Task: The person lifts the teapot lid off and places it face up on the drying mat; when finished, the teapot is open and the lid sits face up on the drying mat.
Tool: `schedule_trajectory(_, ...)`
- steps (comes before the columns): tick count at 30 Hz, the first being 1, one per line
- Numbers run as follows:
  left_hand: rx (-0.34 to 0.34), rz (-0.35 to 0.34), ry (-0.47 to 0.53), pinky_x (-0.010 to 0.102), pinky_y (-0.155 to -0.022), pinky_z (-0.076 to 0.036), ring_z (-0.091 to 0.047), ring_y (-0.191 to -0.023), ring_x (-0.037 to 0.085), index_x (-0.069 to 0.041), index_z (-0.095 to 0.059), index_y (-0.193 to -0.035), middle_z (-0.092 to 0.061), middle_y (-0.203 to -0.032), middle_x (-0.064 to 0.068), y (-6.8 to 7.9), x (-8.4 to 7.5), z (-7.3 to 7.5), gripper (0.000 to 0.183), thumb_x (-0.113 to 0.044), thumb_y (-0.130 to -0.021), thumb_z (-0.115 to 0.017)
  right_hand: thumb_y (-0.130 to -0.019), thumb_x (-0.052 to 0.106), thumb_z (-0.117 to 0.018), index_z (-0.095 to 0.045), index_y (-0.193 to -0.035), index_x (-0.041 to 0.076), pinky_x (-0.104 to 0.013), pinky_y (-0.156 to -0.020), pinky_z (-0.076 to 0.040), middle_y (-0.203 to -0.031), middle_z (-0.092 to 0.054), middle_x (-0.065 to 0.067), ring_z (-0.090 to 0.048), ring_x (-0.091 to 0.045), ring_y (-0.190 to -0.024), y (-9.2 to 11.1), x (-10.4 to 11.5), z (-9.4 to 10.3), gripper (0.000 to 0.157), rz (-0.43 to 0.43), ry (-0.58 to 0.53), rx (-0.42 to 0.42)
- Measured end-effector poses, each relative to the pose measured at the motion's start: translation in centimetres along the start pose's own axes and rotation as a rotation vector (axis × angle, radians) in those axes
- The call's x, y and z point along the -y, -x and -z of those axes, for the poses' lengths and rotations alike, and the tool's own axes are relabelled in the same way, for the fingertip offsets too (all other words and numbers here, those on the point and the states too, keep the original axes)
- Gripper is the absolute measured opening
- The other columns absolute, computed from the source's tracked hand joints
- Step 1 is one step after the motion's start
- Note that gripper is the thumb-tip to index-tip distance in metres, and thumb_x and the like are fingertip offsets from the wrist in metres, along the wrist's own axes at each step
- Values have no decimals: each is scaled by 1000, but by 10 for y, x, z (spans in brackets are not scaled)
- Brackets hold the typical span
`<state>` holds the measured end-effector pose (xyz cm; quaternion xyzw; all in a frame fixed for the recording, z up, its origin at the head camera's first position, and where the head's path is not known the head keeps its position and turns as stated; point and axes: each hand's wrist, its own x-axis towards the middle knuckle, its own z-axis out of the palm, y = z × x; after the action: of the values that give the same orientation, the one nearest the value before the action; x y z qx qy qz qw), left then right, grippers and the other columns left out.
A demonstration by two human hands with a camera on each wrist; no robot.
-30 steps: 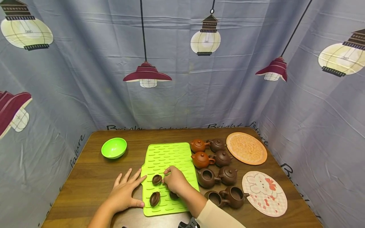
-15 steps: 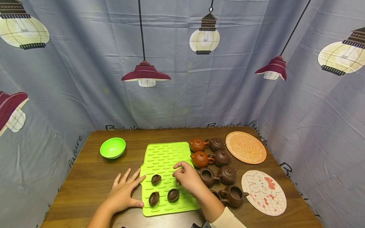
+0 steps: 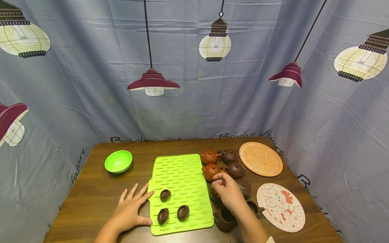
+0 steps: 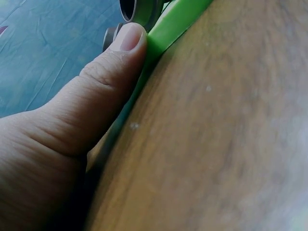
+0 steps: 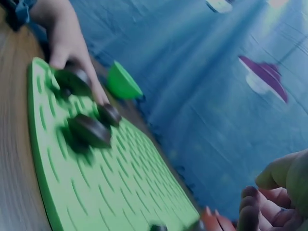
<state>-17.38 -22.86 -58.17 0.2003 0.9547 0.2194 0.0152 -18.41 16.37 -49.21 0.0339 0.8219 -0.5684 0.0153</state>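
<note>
Three small brown teapot lids lie on a lime-green ridged mat [image 3: 179, 175]: a near-left lid [image 3: 163, 216], a near-right lid [image 3: 183, 212] and a smaller one [image 3: 165, 194] behind them. Fingers spread, my left hand [image 3: 129, 211] rests at the mat's left edge; its thumb [image 4: 96, 91] touches that edge in the left wrist view. My right hand [image 3: 229, 192], fingers loosely bent and holding nothing visible, hovers over the brown teapots right of the mat. One teapot [image 3: 213, 195] is partly hidden beneath it. Two lidless teapots, a left one [image 3: 225, 222] and a right one [image 3: 258, 209], stand nearer.
Orange teapots, one behind [image 3: 209, 157] the other [image 3: 210, 172], and lidded brown teapots [image 3: 235, 169] stand right of the mat. A round orange placemat [image 3: 260, 158] and a rabbit-print placemat [image 3: 281, 207] lie farther right. A green bowl [image 3: 118, 161] sits back left on the wooden table [image 3: 82, 195].
My right hand has moved right, from the lids over the mat to above the teapots, uncovering the near-right lid. My left hand has stayed at the mat's edge. The head view has shifted slightly.
</note>
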Motion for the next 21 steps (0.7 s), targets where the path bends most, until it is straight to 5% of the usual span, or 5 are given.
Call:
schedule_trajectory(8, 1, 3, -3, 75, -119, -2, -18, -158, 51, -33, -46, -160, -29, -173, 5, 0, 0, -1, 117, -89, -60, -67, -99, 17, -69, -68, -122, 13, -27, -73, -49, -105, -68, -2, -59, -15, -87, 4, -15, 33, 23, 4, 285, -90)
schedule_trajectory(21, -4, -2, 11, 76, -118, -2, -18, -158, 51, -33, -46, -160, -30, -172, 5, 0, 2, -4, 117, -88, -60, -69, -98, 17, -70, -65, -126, 7, -41, -85, -51, -113, -62, -10, -59, -24, -99, 11, -34, 68, 30, 2, 512, -166)
